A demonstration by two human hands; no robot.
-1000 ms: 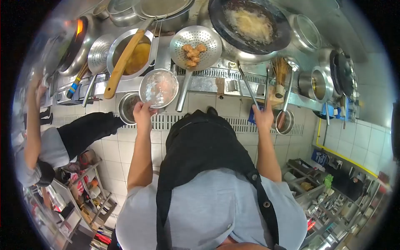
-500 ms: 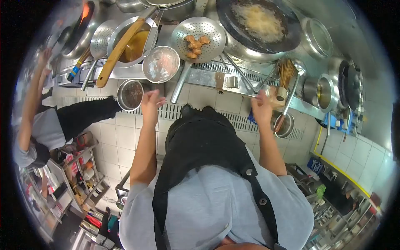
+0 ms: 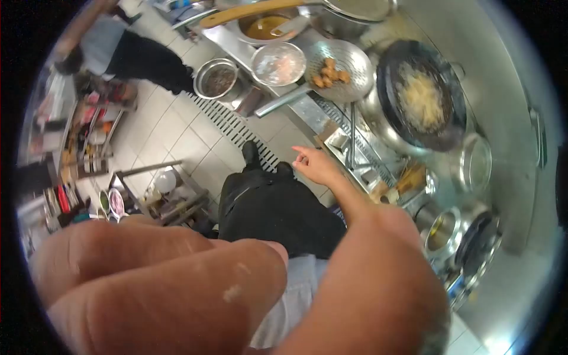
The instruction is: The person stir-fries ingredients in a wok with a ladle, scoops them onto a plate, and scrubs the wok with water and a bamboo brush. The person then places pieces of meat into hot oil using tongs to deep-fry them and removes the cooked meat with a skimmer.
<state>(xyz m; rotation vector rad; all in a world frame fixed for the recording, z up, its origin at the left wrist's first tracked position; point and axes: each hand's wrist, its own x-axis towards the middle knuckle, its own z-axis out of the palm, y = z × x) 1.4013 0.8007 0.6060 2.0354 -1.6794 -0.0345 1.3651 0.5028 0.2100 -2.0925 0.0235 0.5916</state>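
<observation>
My left hand fills the lower left, very near the camera, its large fingers pressed together; whatever they may hold is hidden. My right hand is empty beside the counter's front edge, index finger stretched to the left and the others loosely curled. Metal tongs lie on the counter close to it. Above, a perforated ladle carries several browned pieces. Left of the ladle sits a bowl with pinkish-white contents. Pale food bubbles in a black wok.
A pot of brown liquid stands behind the bowl, under a wooden handle. At the counter's left hangs a steel pot. Another person stands at upper left. More pots are on the right.
My left hand has risen from beside the bowl to right before the camera. The tongs are out of my right hand, which has moved left. The view has turned.
</observation>
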